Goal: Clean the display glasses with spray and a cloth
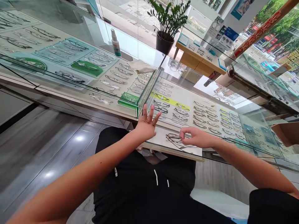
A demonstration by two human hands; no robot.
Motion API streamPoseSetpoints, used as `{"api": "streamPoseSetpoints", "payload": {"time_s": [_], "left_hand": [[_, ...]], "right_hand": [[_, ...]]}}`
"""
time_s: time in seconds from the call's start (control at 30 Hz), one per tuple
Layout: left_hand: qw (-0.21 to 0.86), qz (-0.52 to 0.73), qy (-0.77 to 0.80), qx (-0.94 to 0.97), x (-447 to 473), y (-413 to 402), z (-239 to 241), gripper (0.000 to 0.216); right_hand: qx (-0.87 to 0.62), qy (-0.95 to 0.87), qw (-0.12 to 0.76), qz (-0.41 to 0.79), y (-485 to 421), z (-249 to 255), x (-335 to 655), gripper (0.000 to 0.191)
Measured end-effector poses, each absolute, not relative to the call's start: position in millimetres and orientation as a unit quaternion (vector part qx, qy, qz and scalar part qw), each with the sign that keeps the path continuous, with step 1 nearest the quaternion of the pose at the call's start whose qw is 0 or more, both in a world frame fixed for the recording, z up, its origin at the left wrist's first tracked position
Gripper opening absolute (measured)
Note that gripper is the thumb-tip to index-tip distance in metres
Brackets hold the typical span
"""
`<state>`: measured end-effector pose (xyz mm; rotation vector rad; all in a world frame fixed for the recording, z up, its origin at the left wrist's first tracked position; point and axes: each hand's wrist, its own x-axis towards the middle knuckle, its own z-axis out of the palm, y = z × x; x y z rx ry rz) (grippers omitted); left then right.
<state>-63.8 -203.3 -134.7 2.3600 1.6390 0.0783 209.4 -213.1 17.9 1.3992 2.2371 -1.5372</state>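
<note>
My left hand (147, 125) is at the corner where two glass display cases meet, with its fingers spread. Nothing shows in its grasp. My right hand (197, 137) is over the front of the right-hand case, thumb and index finger brought together in a ring. By those fingertips are some dark and reddish eyeglasses (173, 137) on a white surface. Whether the fingers pinch part of them cannot be made out. Just beyond both hands, rows of eyeglasses (181, 113) lie under the glass top of the right-hand case (198, 84).
Another glass case (93, 90) with several eyeglasses stretches left. On top stand a spray bottle (115, 43) and a beige cloth (142, 67). A potted plant (164, 40) stands behind the counter. A green block (128, 99) sits inside near the corner.
</note>
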Motion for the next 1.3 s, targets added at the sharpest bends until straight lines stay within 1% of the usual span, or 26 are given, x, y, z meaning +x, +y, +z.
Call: {"api": "streamPoseSetpoints", "payload": {"time_s": [0.1,0.23,0.37,0.43,0.53,0.63,0.7,0.97,1.13,1.3], "left_hand": [[0.13,0.026,0.565,0.814,-65,-204,-134,0.125],[0.123,0.021,0.566,0.815,-66,-206,-133,0.126],[0.108,0.039,0.561,0.82,-68,-205,-141,0.13],[0.104,0.046,0.558,0.822,-70,-204,-146,0.131],[0.104,0.048,0.552,0.826,-72,-204,-152,0.128],[0.099,0.061,0.551,0.826,-75,-207,-157,0.126],[0.093,0.076,0.548,0.828,-76,-209,-160,0.126],[0.06,0.115,0.542,0.83,-80,-216,-175,0.14],[0.02,0.147,0.548,0.823,-79,-221,-177,0.149],[0.016,0.131,0.558,0.819,-80,-226,-174,0.147]], "right_hand": [[0.487,0.734,0.007,-0.474,-221,-17,213,0.004],[0.514,0.744,-0.091,-0.418,-213,-76,218,0.008],[0.554,0.712,-0.17,-0.395,-180,-125,218,0.006],[0.58,0.687,-0.228,-0.375,-155,-143,218,0.006],[0.619,0.634,-0.306,-0.348,-112,-163,217,0.011],[0.654,0.577,-0.362,-0.328,-76,-180,218,0.019],[0.667,0.552,-0.391,-0.313,-62,-188,220,0.02],[0.662,0.57,-0.443,-0.203,-44,-189,223,0.012],[0.657,0.592,-0.435,-0.172,-23,-193,220,0.011],[0.689,0.569,-0.417,-0.165,19,-199,249,0.018]]}}
